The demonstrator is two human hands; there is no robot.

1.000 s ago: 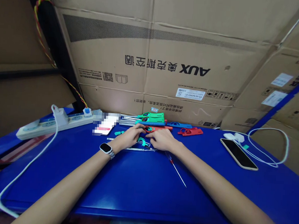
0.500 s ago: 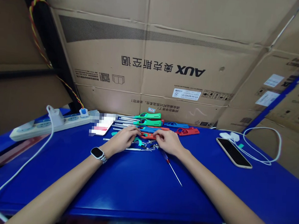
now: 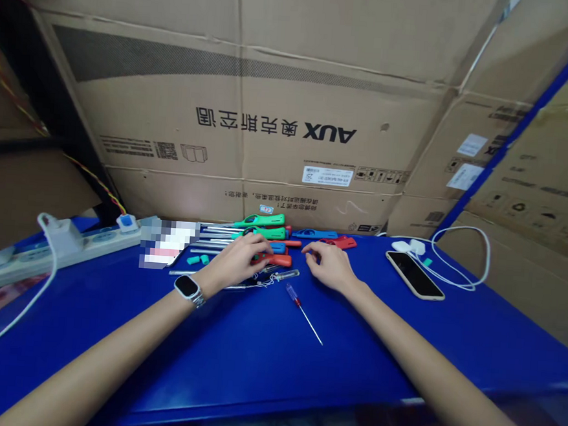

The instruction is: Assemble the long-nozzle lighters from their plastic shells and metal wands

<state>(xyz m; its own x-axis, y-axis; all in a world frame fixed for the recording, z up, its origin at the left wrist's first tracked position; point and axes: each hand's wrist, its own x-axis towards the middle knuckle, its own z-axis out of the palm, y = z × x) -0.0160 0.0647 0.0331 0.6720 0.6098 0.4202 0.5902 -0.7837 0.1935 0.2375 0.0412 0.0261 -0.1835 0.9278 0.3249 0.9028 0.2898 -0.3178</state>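
My left hand (image 3: 239, 258) reaches over a row of long-nosed lighters, its fingers bent around an orange-red lighter (image 3: 281, 260) whose handle end sticks out to the right. Behind it lie green lighters (image 3: 264, 220) with metal tubes pointing left. My right hand (image 3: 329, 266) hovers just right of the row with fingers curved and apart, nothing visible in them, close to a red lighter casing (image 3: 343, 242). Below the left fingers are small parts with white wires (image 3: 270, 279) and a clear tube-like piece (image 3: 288, 275). A screwdriver (image 3: 298, 301) with a purple-red handle lies in front.
Teal bits (image 3: 198, 259) and a partly blurred phone-like object (image 3: 177, 241) sit at left, beside a white power strip (image 3: 87, 241). A blue casing (image 3: 315, 235) lies behind. At right are a phone (image 3: 414, 275) and a white cable (image 3: 478, 285). Cardboard (image 3: 274, 76) walls the back.
My right hand has let go of the orange-red lighter and moved away to its right. The clear piece and the screwdriver handle now show. The view has turned to the right.
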